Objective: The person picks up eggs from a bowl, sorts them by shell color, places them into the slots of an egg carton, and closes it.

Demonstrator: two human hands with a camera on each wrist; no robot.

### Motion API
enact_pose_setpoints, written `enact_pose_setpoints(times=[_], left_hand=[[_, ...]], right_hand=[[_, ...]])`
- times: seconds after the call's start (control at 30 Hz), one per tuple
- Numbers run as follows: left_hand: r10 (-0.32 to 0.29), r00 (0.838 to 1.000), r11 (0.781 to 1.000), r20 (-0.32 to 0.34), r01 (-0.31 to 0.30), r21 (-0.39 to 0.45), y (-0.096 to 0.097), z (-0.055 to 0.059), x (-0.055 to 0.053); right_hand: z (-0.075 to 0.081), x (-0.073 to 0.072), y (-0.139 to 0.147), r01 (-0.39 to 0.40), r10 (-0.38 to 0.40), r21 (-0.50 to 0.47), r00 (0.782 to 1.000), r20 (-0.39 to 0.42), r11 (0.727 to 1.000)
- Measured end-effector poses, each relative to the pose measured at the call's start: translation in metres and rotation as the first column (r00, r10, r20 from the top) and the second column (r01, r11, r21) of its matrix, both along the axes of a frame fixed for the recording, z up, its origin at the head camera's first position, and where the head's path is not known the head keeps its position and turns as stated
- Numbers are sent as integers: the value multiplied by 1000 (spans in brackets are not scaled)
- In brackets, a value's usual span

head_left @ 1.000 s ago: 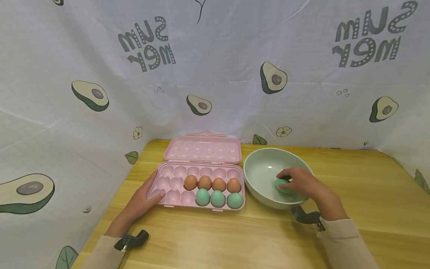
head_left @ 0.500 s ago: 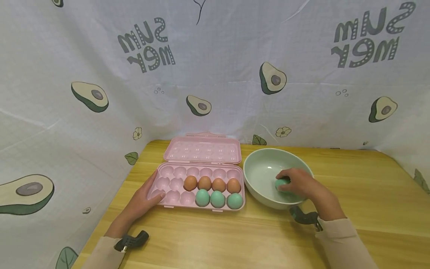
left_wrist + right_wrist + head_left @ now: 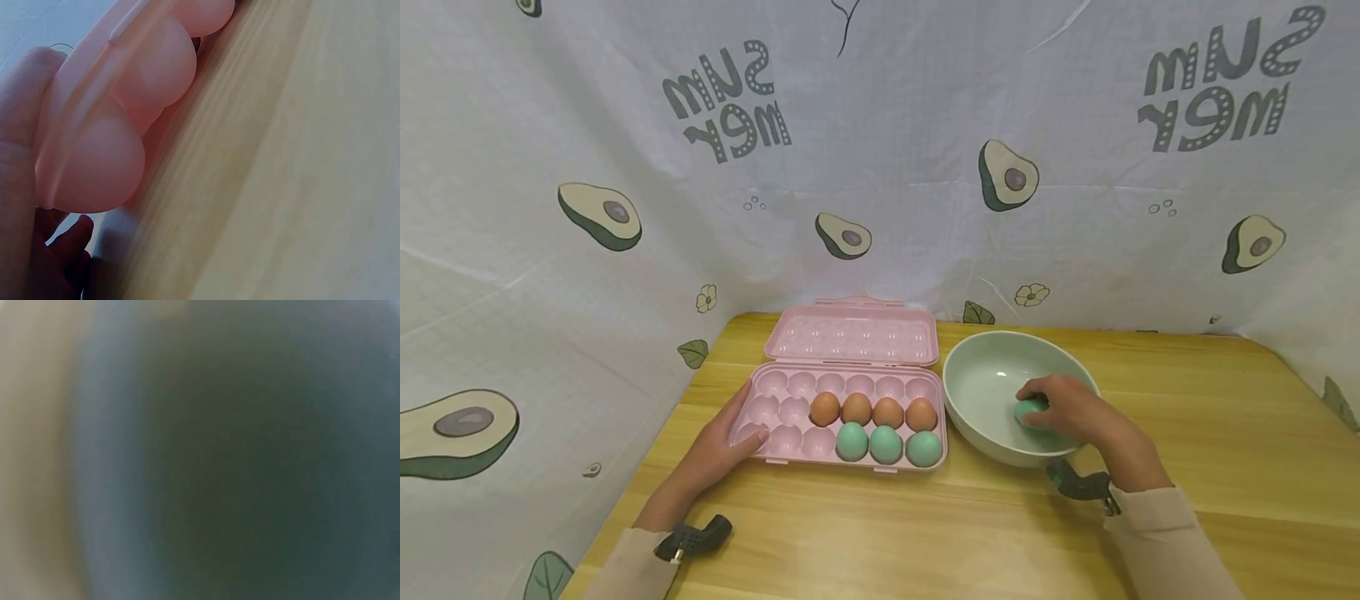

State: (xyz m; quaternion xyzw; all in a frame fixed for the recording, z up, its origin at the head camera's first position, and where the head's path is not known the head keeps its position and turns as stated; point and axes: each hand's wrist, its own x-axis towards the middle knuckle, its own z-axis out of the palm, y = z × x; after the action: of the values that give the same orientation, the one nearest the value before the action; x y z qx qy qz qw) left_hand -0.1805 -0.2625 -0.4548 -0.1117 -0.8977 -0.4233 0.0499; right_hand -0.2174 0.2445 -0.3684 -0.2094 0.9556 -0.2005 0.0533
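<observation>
My left hand [image 3: 721, 443] grips the left end of a pink plastic egg box [image 3: 758, 457], thumb over the rim. In the left wrist view the thumb [image 3: 15, 106] lies along the edge of the egg box [image 3: 100, 156], and curled fingertips [image 3: 76, 236] show below it. Brown eggs [image 3: 857, 408] sit in the box's middle row, green eggs [image 3: 886, 445] in its near row. Inside the pale green bowl [image 3: 985, 383], my right hand [image 3: 1067, 410] holds a green egg [image 3: 1028, 410] between thumb and fingers. Part of that egg is hidden by the hand. The right wrist view is blurred.
The box's lid [image 3: 853, 333] lies folded back behind it. The bowl stands right beside the box on a wooden table [image 3: 865, 533]. A white cloth [image 3: 925, 100] printed with avocados hangs behind the table and along its left side.
The right hand's fingers have closed in slightly around the green egg in the bowl. The left hand and the egg box have stayed in place.
</observation>
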Motion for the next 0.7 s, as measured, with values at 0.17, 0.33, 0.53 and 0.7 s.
enact_pose_setpoints(times=[0.17, 0.33, 0.53, 0.7], left_hand=[[-1, 1000, 1000, 2, 1, 4, 0, 0, -1], [1, 1000, 1000, 6, -1, 5, 0, 0, 0], [4, 1000, 1000, 10, -4, 10, 0, 0, 0], [1, 1000, 1000, 1, -1, 12, 0, 0, 0]], right_hand=[[0, 0, 1, 1, -1, 2, 1000, -3, 1000], [-1, 0, 0, 6, -6, 0, 1000, -4, 1000], [-1, 0, 0, 1, -1, -14, 1000, -25, 1000], [0, 0, 0, 5, -6, -28, 999, -39, 1000]])
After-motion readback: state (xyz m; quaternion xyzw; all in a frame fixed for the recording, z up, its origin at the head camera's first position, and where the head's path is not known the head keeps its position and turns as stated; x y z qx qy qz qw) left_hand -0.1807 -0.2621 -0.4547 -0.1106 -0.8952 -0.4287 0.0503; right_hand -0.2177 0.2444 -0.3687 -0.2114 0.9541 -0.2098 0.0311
